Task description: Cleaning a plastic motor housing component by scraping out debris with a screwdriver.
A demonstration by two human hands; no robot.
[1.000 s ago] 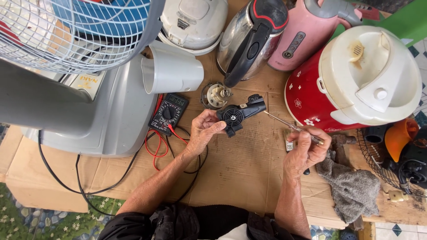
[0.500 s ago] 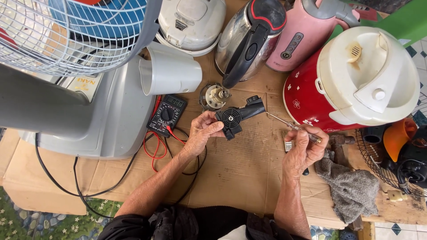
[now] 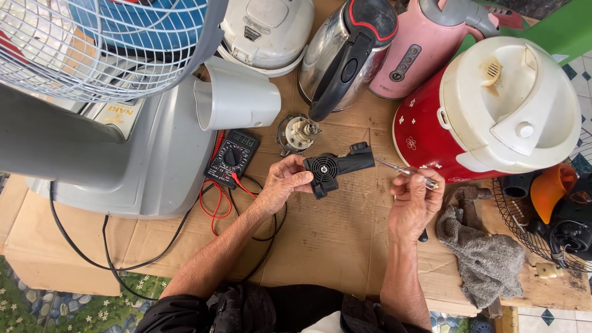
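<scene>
**Screwdriver closes on the black part**

A grey fan (image 3: pixel 117 123) fills the left of the cardboard-covered bench (image 3: pixel 333 240), its wire guard overhead. On the right sits a red-and-cream cooker (image 3: pixel 493 111), with a pink kettle (image 3: pixel 425 49), a steel kettle (image 3: pixel 345 55) and a white cooker (image 3: pixel 265 31) along the back edge. A grey rag (image 3: pixel 487 259) lies right of the hands; a multimeter (image 3: pixel 232 158) with red and black leads rests by the fan base, and a small motor (image 3: pixel 297 133) stands just behind the hands.

The left hand (image 3: pixel 280 185) grips the black part (image 3: pixel 333 168), a vented housing with a stub arm, held just above the bench at centre. The right hand (image 3: pixel 414 203) is closed around a screwdriver (image 3: pixel 404 171). Since a second ago that hand has shifted slightly left, and the tip now sits near the stub's end; whether it touches is unclear.
</scene>
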